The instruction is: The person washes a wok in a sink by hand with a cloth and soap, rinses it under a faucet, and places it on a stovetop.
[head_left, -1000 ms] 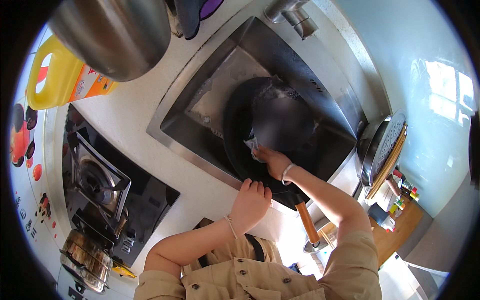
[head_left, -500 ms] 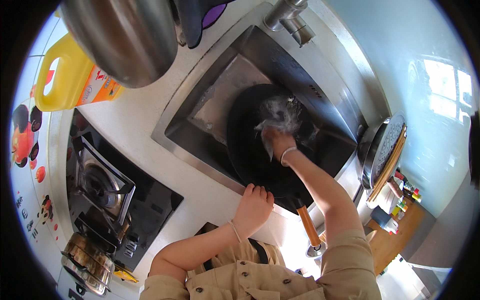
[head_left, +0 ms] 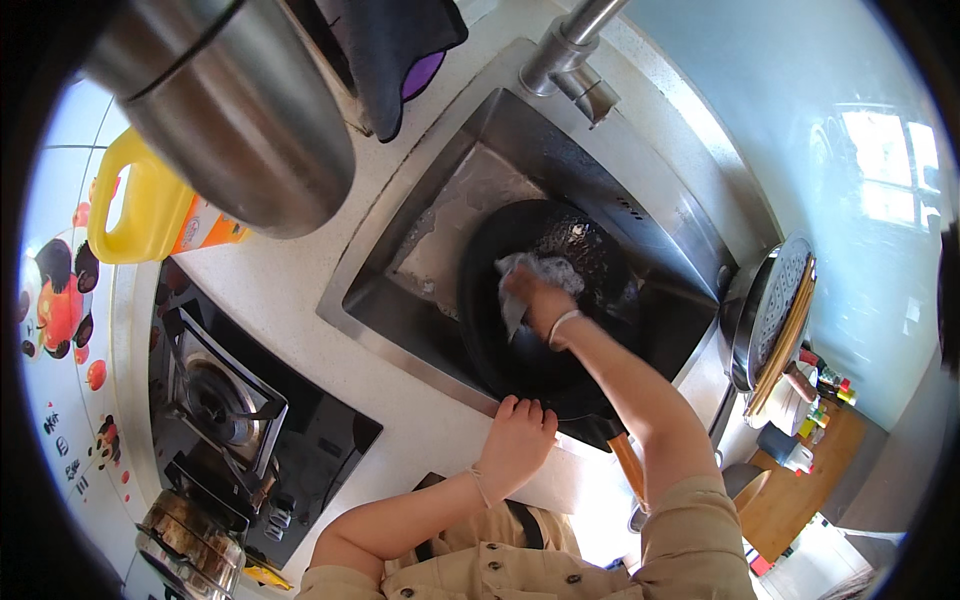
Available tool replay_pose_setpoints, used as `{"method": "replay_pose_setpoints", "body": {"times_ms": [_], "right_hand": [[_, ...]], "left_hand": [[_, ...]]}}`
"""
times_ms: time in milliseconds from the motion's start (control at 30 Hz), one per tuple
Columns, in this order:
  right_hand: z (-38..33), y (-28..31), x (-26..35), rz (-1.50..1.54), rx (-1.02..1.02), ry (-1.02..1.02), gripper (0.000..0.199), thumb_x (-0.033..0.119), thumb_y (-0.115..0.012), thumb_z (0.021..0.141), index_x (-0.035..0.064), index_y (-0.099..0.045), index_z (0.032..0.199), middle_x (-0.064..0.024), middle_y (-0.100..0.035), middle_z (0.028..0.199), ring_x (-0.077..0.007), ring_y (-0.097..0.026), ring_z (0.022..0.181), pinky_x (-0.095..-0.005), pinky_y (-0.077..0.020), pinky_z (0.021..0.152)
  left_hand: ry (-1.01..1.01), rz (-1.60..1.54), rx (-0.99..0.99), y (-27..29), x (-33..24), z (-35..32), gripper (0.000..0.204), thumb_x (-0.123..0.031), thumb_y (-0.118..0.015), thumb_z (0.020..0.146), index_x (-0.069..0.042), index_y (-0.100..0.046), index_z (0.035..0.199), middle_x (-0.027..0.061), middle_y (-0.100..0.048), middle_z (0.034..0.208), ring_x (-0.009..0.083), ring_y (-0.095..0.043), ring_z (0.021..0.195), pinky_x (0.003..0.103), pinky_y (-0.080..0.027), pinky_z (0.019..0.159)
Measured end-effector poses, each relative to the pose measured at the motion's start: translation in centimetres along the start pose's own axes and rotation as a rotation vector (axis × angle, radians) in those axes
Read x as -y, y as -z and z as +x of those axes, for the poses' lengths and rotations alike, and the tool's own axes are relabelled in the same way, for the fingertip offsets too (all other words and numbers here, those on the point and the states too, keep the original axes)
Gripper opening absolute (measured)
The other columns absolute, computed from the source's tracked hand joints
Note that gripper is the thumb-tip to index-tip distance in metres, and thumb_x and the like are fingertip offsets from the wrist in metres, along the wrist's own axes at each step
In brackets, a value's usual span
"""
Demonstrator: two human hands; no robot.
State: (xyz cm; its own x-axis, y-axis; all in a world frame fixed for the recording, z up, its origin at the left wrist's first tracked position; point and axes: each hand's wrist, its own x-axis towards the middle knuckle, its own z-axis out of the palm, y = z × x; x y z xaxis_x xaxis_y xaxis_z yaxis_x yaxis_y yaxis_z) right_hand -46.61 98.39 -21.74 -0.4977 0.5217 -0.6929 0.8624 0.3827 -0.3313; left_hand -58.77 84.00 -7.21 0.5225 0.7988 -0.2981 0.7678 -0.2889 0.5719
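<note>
A black wok (head_left: 482, 300) lies in the stainless steel sink (head_left: 352, 318), its wooden handle (head_left: 627, 464) pointing over the near edge toward me. My right hand (head_left: 541, 302) is inside the wok, closed on a crumpled whitish-grey cloth (head_left: 562, 270) pressed against its inner surface. Wet, glossy patches show on the wok's far side. At the near edge of the sink, the fingers of my left hand (head_left: 517, 440) curl over the wok's rim. Its fingertips are partly hidden there.
A faucet (head_left: 570, 72) stands behind the sink. To the left are a gas stove (head_left: 318, 440), a yellow jug (head_left: 140, 205) and a large steel cylinder (head_left: 245, 130). Pans and a perforated metal disc (head_left: 785, 300) lean at the right. A dark cloth (head_left: 385, 50) hangs at the back.
My right hand and the cloth have moved slightly left within the wok, and the cloth is less blurred. My left hand stays at the rim. The whole view has shifted a little.
</note>
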Motion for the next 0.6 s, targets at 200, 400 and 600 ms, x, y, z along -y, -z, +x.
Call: {"method": "replay_pose_setpoints", "body": {"times_ms": [200, 400, 600], "right_hand": [[-4.5, -4.0, -4.0, 0.068, 0.203, -0.127, 0.064, -0.005, -0.049, 0.072, 0.0190, -0.042, 0.131, -0.0058, -0.038, 0.138, -0.0258, -0.040, 0.124, -0.0360, -0.0353, 0.099], [-4.3, -3.3, 3.3, 0.639, 0.016, 0.255, 0.071, -0.010, -0.040, 0.072, 0.0231, -0.038, 0.135, -0.0092, -0.035, 0.140, -0.0291, -0.032, 0.129, -0.0307, -0.0271, 0.106], [1.1, 0.4, -0.5, 0.001, -0.120, -0.110, 0.064, -0.002, -0.045, 0.076, 0.0250, -0.039, 0.134, -0.0046, -0.027, 0.144, -0.0240, -0.033, 0.130, -0.0471, -0.0273, 0.103]], "left_hand": [[-0.021, 0.019, 0.006, 0.1, 0.3, 0.1, 0.035, -0.030, -0.062, 0.076, -0.005, -0.059, 0.100, 0.0122, -0.061, 0.101, 0.0211, -0.054, 0.096, 0.038, -0.034, 0.091], [-0.005, 0.014, 0.074, 0.6, 0.0, 0.2, 0.034, -0.031, -0.062, 0.076, -0.006, -0.058, 0.098, 0.0116, -0.061, 0.098, 0.0216, -0.054, 0.095, 0.037, -0.034, 0.090], [-0.009, 0.029, -0.037, 0.1, 0.4, 0.1, 0.032, -0.030, -0.062, 0.076, -0.007, -0.058, 0.098, 0.0125, -0.061, 0.099, 0.0221, -0.055, 0.096, 0.038, -0.035, 0.089]]}}
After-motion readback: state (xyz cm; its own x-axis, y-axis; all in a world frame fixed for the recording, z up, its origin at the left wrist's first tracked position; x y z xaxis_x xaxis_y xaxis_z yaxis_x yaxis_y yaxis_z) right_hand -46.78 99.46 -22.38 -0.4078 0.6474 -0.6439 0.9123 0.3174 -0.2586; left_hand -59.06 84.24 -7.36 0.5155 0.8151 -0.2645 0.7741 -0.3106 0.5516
